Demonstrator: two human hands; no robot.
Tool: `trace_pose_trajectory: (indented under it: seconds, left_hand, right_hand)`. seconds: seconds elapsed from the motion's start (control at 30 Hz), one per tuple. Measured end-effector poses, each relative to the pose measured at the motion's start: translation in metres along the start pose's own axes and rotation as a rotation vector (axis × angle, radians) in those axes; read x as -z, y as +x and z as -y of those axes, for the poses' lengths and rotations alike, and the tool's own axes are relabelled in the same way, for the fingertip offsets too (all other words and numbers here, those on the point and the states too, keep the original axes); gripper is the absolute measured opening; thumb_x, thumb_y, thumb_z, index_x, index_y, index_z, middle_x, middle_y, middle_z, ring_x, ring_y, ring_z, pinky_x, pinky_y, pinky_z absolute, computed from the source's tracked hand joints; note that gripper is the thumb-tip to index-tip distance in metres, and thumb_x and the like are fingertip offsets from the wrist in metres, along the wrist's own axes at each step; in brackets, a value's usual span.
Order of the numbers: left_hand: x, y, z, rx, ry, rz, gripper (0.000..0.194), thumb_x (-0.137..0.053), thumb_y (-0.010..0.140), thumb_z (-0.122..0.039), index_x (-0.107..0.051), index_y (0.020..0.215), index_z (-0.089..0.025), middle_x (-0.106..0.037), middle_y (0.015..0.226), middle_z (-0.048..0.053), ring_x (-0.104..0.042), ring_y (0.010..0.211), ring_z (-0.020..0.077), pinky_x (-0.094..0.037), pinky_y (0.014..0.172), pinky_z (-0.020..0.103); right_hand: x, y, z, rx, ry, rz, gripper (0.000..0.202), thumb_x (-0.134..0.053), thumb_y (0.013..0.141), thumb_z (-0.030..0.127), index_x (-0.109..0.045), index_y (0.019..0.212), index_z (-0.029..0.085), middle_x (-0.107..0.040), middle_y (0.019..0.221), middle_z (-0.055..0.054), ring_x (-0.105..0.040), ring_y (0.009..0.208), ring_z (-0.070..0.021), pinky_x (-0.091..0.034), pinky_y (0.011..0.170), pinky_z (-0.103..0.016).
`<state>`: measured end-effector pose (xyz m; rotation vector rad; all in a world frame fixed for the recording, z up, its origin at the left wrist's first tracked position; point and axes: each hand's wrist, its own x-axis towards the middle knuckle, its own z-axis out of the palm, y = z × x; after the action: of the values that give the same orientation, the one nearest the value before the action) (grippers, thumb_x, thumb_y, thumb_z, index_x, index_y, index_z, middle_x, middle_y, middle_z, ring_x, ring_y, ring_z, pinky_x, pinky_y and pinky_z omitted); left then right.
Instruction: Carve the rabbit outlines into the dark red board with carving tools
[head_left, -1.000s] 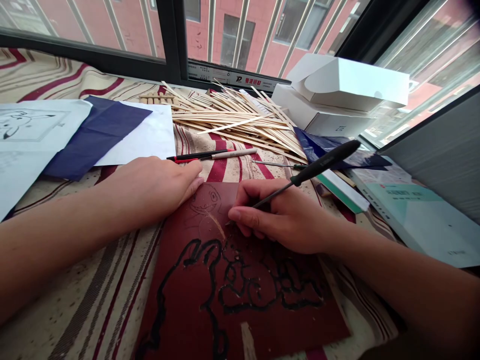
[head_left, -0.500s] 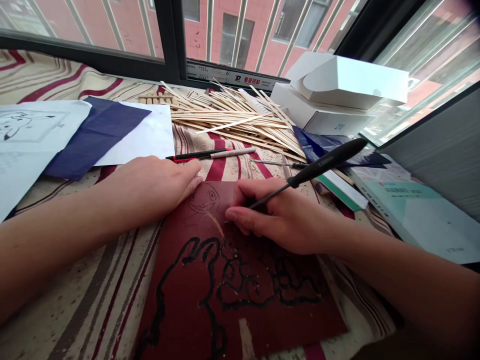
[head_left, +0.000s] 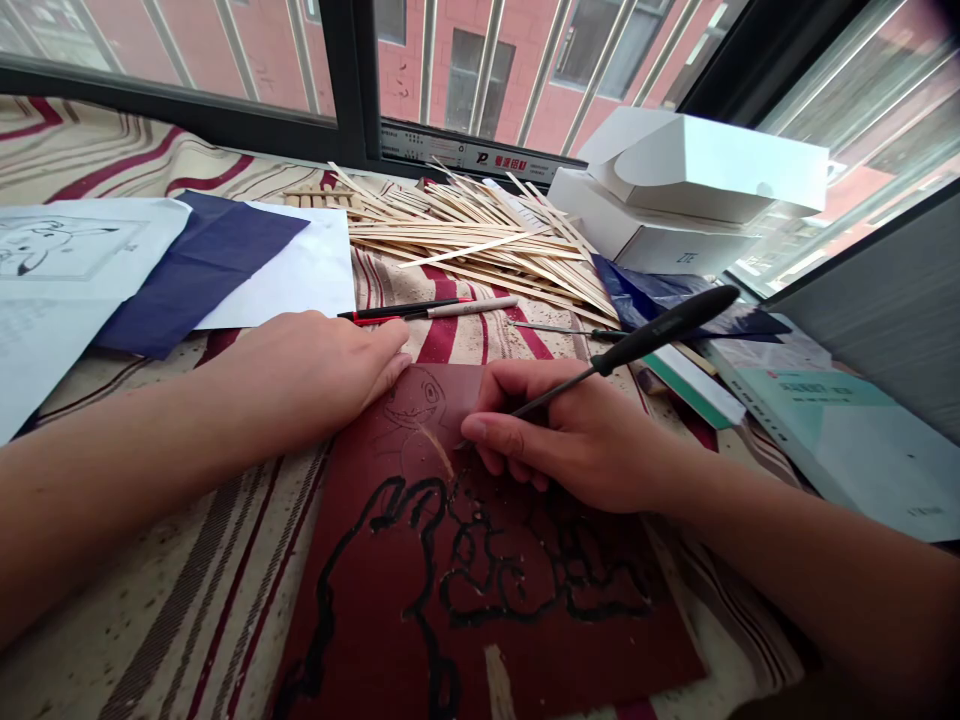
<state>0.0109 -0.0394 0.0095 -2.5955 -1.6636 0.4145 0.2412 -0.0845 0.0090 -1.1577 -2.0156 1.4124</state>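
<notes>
A reddish-brown board (head_left: 375,590) lies on the striped cloth, with thick dark carved outlines, a thin pencilled face at the top and two pale scraped patches. My left hand (head_left: 330,365) rests palm down at its upper left corner, fingers together and holding the edge. My right hand (head_left: 555,435) pinches the metal shaft of a carving tool (head_left: 660,328), whose black handle slants up to the right. The tool's tip touches or nearly touches the board beside the upper pale scrape; the contact is too small to make out. Small crumbs are scattered over the carved lines.
Behind my hands lie pens (head_left: 472,306), another thin tool (head_left: 555,327) and a heap of wooden strips (head_left: 480,235). Paper sheets (head_left: 289,265) and dark blue carbon paper (head_left: 210,260) are at left. White boxes (head_left: 697,180) and a book (head_left: 840,420) stand at right by the window.
The whole view has shifted slightly. My right hand keeps its pinch on the carving tool, whose handle leans a little lower. My left hand stays at the board's corner.
</notes>
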Motion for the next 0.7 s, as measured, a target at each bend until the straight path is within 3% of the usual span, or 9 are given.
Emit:
trace_pose_trajectory:
  seconds: [0.4, 0.7]
  left_hand:
    - [-0.0023, 0.0013, 0.0014, -0.016, 0.025, -0.017, 0.053, -0.007, 0.093, -0.053, -0.052, 0.101, -0.026, -0.068, 0.077, 0.012, -0.065, 0.076, 0.0332, -0.033, 0.063, 0.039]
    - [-0.0036, 0.0003, 0.0026, -0.031, 0.033, -0.039, 0.055, -0.01, 0.095, -0.052, -0.057, 0.104, -0.026, -0.071, 0.078, 0.011, -0.068, 0.076, 0.0325, -0.039, 0.064, 0.04]
  right_hand:
    - [0.0037, -0.0024, 0.0058, 0.175, -0.288, -0.024, 0.024, -0.062, 0.099, 0.027, -0.055, 0.078, 0.017, -0.06, 0.071, 0.002, -0.053, 0.066, -0.0091, -0.042, 0.065, -0.024]
    - [0.0059, -0.0033, 0.0069, 0.16, -0.322, 0.021, 0.025, -0.06, 0.1, 0.028, -0.053, 0.078, 0.018, -0.057, 0.073, 0.002, -0.051, 0.07, -0.011, -0.04, 0.068, -0.026]
